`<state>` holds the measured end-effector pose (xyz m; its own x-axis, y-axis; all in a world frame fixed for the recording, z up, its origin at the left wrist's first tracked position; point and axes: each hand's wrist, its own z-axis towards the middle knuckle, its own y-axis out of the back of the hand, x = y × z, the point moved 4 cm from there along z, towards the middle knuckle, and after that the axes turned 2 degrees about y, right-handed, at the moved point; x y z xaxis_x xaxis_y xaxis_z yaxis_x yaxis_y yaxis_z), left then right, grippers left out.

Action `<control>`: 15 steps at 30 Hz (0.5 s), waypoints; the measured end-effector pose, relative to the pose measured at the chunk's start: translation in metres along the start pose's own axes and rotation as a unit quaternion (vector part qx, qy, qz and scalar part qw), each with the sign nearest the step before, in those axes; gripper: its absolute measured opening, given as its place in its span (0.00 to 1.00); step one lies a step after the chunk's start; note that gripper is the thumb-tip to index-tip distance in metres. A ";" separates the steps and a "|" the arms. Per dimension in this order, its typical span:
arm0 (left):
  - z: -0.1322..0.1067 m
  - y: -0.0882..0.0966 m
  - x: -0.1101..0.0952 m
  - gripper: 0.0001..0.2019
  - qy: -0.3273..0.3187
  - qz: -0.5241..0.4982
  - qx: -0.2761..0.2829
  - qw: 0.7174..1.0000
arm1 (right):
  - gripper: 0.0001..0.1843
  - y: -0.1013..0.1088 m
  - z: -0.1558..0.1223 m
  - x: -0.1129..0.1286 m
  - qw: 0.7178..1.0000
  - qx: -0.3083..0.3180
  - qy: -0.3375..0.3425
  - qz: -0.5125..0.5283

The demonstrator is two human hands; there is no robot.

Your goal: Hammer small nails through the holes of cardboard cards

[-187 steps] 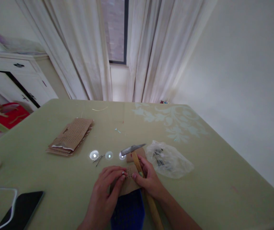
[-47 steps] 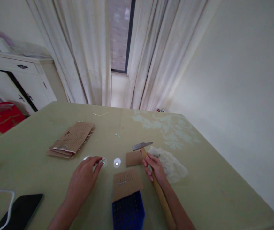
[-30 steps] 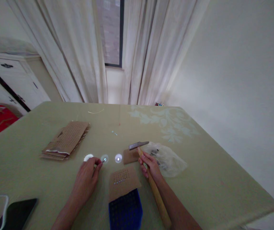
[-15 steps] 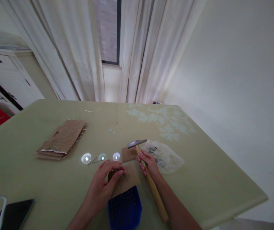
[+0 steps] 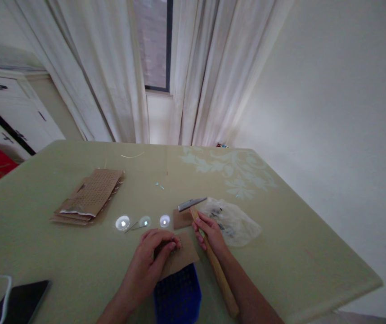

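Observation:
In the head view my right hand [image 5: 210, 235] is wrapped round the wooden handle of a hammer [image 5: 220, 282]. The hammer's metal head points away from me, over a small brown cardboard piece [image 5: 181, 219]. My left hand [image 5: 150, 256] is closed in a pinch above another piece of cardboard [image 5: 186, 255] with small marks or holes in it. What its fingertips hold, if anything, is too small to make out. Under this cardboard's near edge stands a blue plastic basket [image 5: 178, 297] with a perforated bottom; the cardboard hides its far end.
A clear plastic bag [image 5: 235, 222] with small dark things in it lies right of the hammer. Left are stacked perforated cardboard sheets [image 5: 92, 193], three round bright discs [image 5: 123, 223] and thin metal sticks [image 5: 131, 227]. A black tablet-like device [image 5: 19, 300] with a white cable [image 5: 7, 297] lies near left.
The whole view has shifted slightly. My left fingertips have moved a little over the cardboard; my right hand keeps its hold on the hammer, almost unmoved.

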<state>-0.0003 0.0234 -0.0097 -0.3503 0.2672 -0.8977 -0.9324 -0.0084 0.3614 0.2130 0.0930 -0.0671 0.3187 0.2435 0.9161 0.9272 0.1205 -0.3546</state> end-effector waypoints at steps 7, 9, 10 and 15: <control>0.002 0.001 -0.003 0.08 -0.009 0.006 0.007 1.000 | 0.26 -0.001 -0.001 0.002 1.000 0.001 0.003 -0.003; 0.002 0.001 -0.005 0.08 -0.018 0.007 0.006 1.000 | 0.27 -0.001 -0.001 0.002 1.000 -0.001 0.003 -0.004; 0.002 0.001 -0.005 0.08 -0.022 0.007 0.006 1.000 | 0.28 -0.001 -0.001 0.002 1.000 -0.001 0.003 -0.005; 0.003 0.002 -0.006 0.08 -0.032 0.012 0.005 0.999 | 0.29 -0.002 -0.001 0.003 1.000 -0.002 0.000 -0.008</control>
<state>0.0006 0.0247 -0.0032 -0.3657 0.3284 -0.8709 -0.9228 -0.0060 0.3852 0.2125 0.0925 -0.0630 0.3046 0.2423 0.9211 0.9327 0.1203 -0.3400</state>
